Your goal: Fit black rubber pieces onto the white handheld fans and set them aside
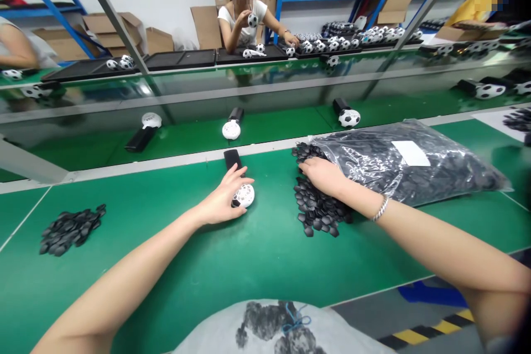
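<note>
On the green table, a white soccer-ball-shaped piece [244, 196] with a black handle [232, 160] lies under my left hand [222, 196]. My left thumb and fingers reach around the ball's near and far sides, the handle pointing away from me. One black patch shows on the ball beside my palm; other spots on it look white and unfilled. To the right, my right hand [323, 176] dips its curled fingers into a loose pile of small black pentagon pieces [317, 204]. Its fingertips are partly hidden, and what they pinch cannot be made out.
A large clear bag [415, 168] of black pieces lies right of the pile. Another small heap of black pieces [72, 229] is at left. Several ball-and-handle pieces, one a white ball [231, 130], lie on the green conveyor [282, 121]. Across it a co-worker [249, 16] holds a ball.
</note>
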A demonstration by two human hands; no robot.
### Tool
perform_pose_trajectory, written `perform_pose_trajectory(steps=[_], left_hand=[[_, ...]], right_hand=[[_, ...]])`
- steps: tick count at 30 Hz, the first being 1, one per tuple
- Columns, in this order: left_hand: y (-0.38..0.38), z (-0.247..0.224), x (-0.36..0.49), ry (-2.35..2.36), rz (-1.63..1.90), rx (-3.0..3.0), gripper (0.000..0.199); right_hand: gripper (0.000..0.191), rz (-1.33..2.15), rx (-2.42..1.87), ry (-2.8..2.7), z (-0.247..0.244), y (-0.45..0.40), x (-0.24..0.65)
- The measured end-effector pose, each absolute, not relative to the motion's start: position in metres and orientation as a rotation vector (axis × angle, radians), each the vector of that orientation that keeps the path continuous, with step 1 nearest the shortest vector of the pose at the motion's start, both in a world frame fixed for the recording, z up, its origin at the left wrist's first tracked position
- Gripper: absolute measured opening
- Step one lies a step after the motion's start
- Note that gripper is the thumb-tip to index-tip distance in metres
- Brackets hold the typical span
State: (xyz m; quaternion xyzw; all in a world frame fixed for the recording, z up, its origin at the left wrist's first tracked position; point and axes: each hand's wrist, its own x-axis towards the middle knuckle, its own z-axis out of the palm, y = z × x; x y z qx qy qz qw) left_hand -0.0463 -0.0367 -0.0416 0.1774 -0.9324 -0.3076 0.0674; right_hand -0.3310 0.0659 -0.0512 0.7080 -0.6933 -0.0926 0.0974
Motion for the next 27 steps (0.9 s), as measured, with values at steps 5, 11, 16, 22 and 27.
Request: perform_pose_trajectory(steps=[5,11,16,22,27], left_hand=[[-0.038,-0.039,-0.047,-2.848,-0.983,0.394,0.061],[-0.033,-0.045,-0.046,-2.762,-0.982,0.627,0.068],[-0.029,-0.048,-0.046,-2.742,-0.999,0.643,0.066],[-0.028,-0.045,-0.049,-2.714,-1.013,0.697,0.067],[-0.028,-0.047,-0.048,-2.715,-1.002,0.672,0.066]], right_hand=[[0.016,-0.181,2.232,-2.044,-0.040,0.067,-0.314],[0.019,0.317,2.450,-2.157,-0.030,0.069,-0.287],[0.018,0.701,2.717,-2.058,-0.028,0.072,-0.254],[0.009,0.807,2.805,-2.029,-0.026,0.072,-0.229],[0.012,0.887,2.785,-1.940,-0.027,0.072,-0.225]])
